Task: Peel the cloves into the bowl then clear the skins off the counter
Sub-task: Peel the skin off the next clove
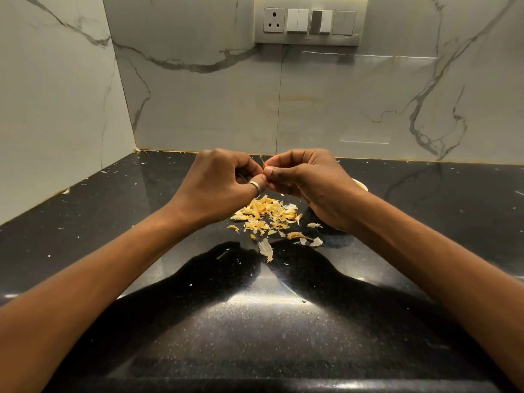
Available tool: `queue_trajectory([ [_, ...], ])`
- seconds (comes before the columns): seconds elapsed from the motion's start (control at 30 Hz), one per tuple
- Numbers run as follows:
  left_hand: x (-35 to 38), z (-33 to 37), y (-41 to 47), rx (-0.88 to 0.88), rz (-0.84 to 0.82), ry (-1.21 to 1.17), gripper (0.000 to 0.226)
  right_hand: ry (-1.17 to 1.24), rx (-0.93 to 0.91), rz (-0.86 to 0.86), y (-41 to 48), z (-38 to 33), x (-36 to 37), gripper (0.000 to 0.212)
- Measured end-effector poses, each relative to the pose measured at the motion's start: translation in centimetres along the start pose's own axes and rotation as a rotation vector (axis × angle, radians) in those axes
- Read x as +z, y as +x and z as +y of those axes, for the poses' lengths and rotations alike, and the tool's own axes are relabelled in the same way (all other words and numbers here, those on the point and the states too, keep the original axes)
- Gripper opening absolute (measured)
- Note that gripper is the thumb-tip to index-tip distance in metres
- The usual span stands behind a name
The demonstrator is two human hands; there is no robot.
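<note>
Both hands are held close together above the black, speckled, polished stone bench [255, 321], not far from the back wall. The left hand [221, 182] is seen with its fingers curled inward, and a silver ring [255, 186] is worn on its thumb. The right hand [309, 180] is curled in the same way, its thumb tip set against the left thumb tip. A small garlic clove [264, 164] is pinched between the fingertips of the two hands. Only a thin orange-tan strip of its skin, standing up between the forefingers, can be made out; the rest is hidden by the fingers.

On the bench directly below the hands, a loose heap of pale yellow and orange papery garlic skins [266, 215] is spread. A few stray pieces are scattered nearer the person, among them one larger whitish skin [266, 250]. The rim of a pale rounded bowl [360, 185] is glimpsed on the bench just behind the right hand, most of it covered by that hand. Tiny white flecks are strewn over the dark surface. The bench is backed by white, grey-veined marble wall tiles [340, 109], on which a white switch panel [309, 21] with a socket is mounted.
</note>
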State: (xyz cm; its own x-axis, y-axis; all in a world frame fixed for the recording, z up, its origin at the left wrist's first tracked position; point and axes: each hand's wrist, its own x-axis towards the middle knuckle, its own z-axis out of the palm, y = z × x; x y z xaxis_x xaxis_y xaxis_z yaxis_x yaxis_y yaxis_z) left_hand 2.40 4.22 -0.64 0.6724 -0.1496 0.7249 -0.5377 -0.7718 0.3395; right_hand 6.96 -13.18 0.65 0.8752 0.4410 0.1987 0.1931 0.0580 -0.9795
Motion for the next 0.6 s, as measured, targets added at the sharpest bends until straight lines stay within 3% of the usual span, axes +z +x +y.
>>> queue_trajectory([
  [0.6,0.24,-0.52,0.07,0.047,0.012,0.043,0.008,0.035,0.025,-0.022,0.03,0.11,-0.15,0.011],
])
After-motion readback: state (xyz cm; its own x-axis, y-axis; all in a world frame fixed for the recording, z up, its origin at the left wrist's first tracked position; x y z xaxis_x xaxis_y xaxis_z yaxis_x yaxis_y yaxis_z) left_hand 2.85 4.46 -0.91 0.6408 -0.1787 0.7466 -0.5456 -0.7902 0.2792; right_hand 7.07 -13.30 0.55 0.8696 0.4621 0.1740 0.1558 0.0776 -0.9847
